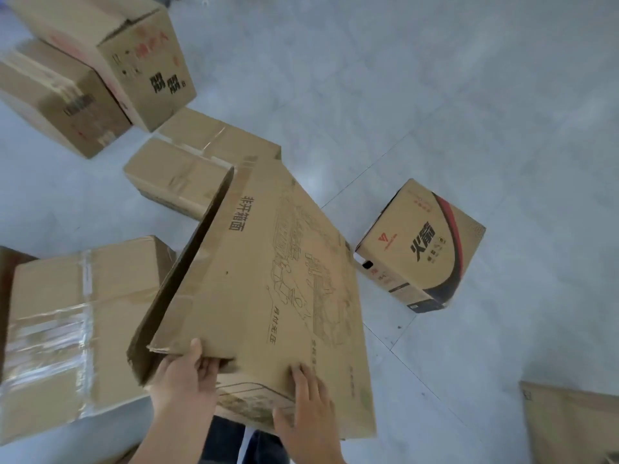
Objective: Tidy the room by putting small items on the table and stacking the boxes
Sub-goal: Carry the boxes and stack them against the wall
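Head view: taped boxes [201,162] beyond held carton [268,279].

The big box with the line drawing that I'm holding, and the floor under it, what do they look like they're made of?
The large printed box: brown corrugated cardboard, matte, by its frayed torn edge near the left hand and creased flaps. The floor: probably pale grey tile, stone or ceramic, slightly glossy, with thin dark joint lines and faint mottling.
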Action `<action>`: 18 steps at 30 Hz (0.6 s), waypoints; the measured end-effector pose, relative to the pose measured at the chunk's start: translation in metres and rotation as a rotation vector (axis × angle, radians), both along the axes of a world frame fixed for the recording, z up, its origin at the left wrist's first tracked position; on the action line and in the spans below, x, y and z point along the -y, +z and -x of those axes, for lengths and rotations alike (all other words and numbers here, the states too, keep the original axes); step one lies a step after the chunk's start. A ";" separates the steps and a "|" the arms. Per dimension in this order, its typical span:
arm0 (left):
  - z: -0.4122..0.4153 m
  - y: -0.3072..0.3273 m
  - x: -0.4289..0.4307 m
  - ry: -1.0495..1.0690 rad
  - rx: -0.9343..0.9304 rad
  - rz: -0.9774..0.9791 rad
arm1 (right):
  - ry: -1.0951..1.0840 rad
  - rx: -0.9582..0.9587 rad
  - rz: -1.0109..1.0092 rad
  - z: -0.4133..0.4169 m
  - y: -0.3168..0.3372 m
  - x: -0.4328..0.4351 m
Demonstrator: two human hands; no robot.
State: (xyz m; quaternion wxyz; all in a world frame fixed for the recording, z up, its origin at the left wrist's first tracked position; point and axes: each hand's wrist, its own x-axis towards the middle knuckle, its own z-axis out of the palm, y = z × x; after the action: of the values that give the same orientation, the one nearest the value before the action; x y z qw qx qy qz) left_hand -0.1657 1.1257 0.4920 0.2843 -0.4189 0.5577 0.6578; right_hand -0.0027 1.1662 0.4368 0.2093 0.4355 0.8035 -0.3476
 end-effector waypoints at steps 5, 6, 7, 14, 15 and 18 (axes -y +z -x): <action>-0.066 0.007 -0.007 -0.409 -0.279 0.154 | -0.441 -0.105 0.208 -0.044 0.012 -0.004; -0.076 0.001 -0.003 -0.510 -0.324 0.202 | -0.561 -0.153 0.196 -0.051 0.016 -0.007; -0.086 -0.003 0.001 -0.601 -0.358 0.243 | -0.680 -0.198 0.198 -0.056 0.022 -0.014; -0.120 -0.023 0.031 -0.944 -0.482 0.286 | -0.958 -0.370 0.245 -0.051 0.044 -0.043; -0.118 -0.025 0.033 -0.971 -0.501 0.260 | -0.959 -0.390 0.253 -0.045 0.047 -0.042; -0.121 -0.028 0.040 -1.053 -0.546 0.254 | -1.006 -0.420 0.211 -0.024 0.052 -0.038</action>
State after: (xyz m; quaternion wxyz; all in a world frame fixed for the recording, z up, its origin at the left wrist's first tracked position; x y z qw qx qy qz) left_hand -0.0445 1.0858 0.4643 0.3659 0.0668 0.8170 0.4407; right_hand 0.0213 1.2043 0.4883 -0.1049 0.6635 0.4815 -0.5629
